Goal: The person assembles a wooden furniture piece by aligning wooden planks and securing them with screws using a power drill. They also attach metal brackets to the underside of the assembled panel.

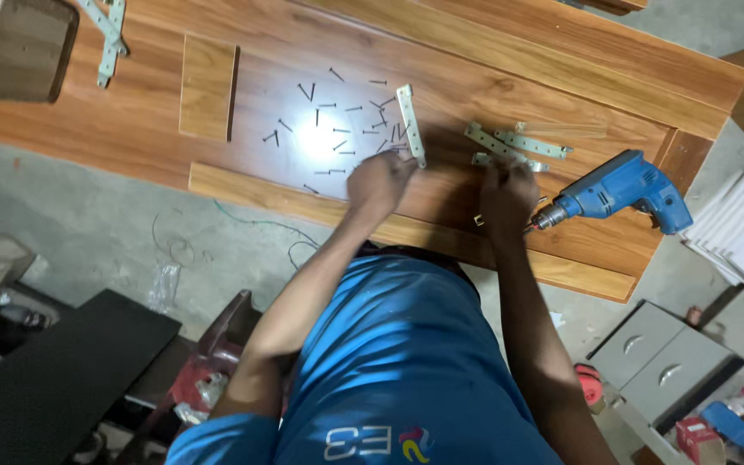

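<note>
Wood-grain laminate covers the counter (pixel 492 52), its far corner cut off by the frame. Left hand (pixel 379 182) rests at the lower end of one pale metal bracket (pixel 410 123); its fingers curl under, so their grip cannot be told. Right hand (pixel 506 196) sits just below three more brackets (pixel 514 145), its fingers hidden as well. Dark screws (pixel 346 120), too many and too small to count surely, lie scattered in glare. One blue drill (pixel 617 191) lies just beside the right hand.
</note>
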